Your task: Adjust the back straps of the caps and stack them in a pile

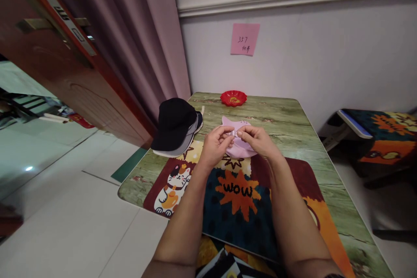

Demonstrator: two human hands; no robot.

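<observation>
Both hands meet over a pink item lying around the middle of the counter, nearer its far edge than its near one, with its lower part close to the far side of a printed mat. The left hand and the right hand each have thumb and fingertips pinched on a small pale piece (a strap end or a buckle, too small to tell). The fingers cover much of the pink item, so its full outline is hard to follow; a pointed corner shows beyond the left hand, and tiny dark marks near its far rim cannot be read.

At the counter's left edge sits a stack of caps, a black cap on top; it hides most of those below, leaving grey, white and navy rims showing. A red dish with a scalloped rim stands by the far edge, beneath a pink note on the wall. The forearms cover parts of the mat's print, and the right one partly blocks a round motif. The counter's near right corner runs out of view.
</observation>
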